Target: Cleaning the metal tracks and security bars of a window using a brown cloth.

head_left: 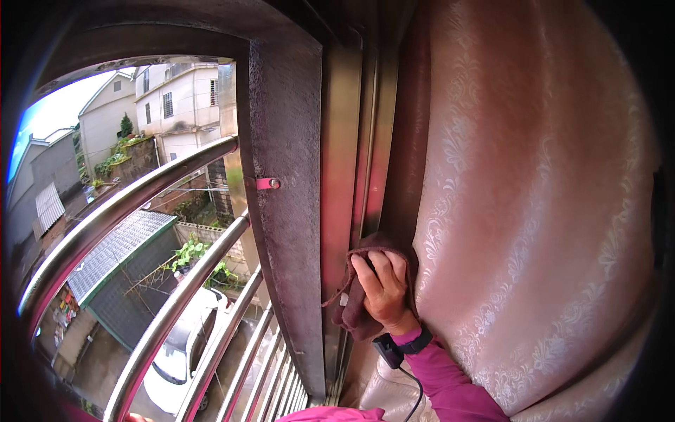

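My right hand [387, 293] grips a dark brown cloth [358, 311], its fingers bent over the folded fabric. The cloth lies against the lower part of a metal window frame [340, 174] with upright tracks. Around my right wrist is a black strap with a small device [388, 351] and a cable. Only a sliver of my left hand [138, 418] shows at the bottom edge, beside a stainless steel bar [158, 337]; what it holds is hidden.
A pinkish patterned curtain [506, 211] hangs close on the right. Left of the frame are a dark rough window reveal [287, 221] and several steel bars. Beyond and below them stand a white car [174, 358], a shed roof [126, 248] and houses [176, 100].
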The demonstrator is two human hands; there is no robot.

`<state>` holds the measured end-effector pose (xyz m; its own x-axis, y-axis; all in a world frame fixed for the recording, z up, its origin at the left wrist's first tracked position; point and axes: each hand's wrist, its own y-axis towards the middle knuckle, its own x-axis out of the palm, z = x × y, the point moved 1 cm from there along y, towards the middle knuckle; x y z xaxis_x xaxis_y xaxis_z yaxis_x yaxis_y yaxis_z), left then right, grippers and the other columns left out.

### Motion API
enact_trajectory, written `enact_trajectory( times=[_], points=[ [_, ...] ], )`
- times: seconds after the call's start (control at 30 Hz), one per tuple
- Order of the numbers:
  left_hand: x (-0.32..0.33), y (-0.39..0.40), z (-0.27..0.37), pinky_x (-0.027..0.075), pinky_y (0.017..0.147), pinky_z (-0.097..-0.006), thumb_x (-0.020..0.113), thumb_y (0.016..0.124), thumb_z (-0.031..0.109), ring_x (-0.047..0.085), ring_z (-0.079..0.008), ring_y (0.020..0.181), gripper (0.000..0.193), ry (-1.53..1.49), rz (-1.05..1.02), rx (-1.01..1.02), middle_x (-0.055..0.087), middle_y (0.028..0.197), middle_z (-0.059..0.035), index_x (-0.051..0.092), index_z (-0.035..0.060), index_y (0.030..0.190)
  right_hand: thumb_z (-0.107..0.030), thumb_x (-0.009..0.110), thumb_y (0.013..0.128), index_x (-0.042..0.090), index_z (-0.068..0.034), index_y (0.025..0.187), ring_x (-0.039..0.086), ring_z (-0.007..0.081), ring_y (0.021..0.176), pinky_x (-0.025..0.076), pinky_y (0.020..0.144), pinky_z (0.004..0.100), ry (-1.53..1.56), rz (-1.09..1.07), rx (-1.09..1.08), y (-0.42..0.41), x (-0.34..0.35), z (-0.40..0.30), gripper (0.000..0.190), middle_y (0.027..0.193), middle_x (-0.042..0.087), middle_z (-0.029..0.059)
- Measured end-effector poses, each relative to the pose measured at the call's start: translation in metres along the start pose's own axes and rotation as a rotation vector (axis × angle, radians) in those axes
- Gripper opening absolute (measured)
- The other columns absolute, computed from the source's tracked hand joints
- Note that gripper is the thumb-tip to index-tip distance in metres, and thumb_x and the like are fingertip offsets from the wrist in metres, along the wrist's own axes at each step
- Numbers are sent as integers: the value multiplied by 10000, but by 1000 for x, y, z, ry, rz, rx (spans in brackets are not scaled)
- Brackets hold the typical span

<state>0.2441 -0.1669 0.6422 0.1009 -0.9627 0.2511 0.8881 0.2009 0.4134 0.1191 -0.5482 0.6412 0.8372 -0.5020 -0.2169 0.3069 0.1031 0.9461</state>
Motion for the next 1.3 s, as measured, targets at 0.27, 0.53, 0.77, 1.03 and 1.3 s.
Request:
enact_trajectory(
  times=[0.27,0.53,0.77,1.03,1.3],
  points=[
    [-12,3,-9,417,562,-231,694,740,-12,559,-146,677,111,-29,-67,-24,635,809,-145,640,-72,816,-18,494,773,418,50,1213,423,357,1143,377,976,382,-261,228,-174,189,1,40,452,1052,531,216],
    [-6,1,-4,498,653,-270,692,740,-14,612,-201,787,291,-13,45,34,622,959,-194,578,-99,993,41,506,693,569,48,975,531,266,910,432,865,343,-875,91,-272,221,0,22,289,902,571,162],
    [-3,1,1,481,607,-244,682,761,14,576,-176,724,276,-36,-83,25,604,969,-171,565,-86,991,-12,508,706,543,60,933,512,299,870,412,824,335,-337,103,-468,223,-37,43,241,789,559,156],
    [-5,-1,-5,480,571,-237,695,774,83,591,-189,778,251,-10,-38,100,590,1008,-203,609,-106,914,27,489,659,537,30,896,507,300,885,435,810,356,-279,-11,-676,224,-42,52,242,801,553,146],
    [-2,-2,-5,474,566,-242,695,774,86,595,-182,734,252,37,-9,114,599,1027,-215,615,-106,916,35,531,657,565,14,957,511,278,921,452,806,344,-236,-41,-576,178,-6,52,303,856,538,105]
  ],
)
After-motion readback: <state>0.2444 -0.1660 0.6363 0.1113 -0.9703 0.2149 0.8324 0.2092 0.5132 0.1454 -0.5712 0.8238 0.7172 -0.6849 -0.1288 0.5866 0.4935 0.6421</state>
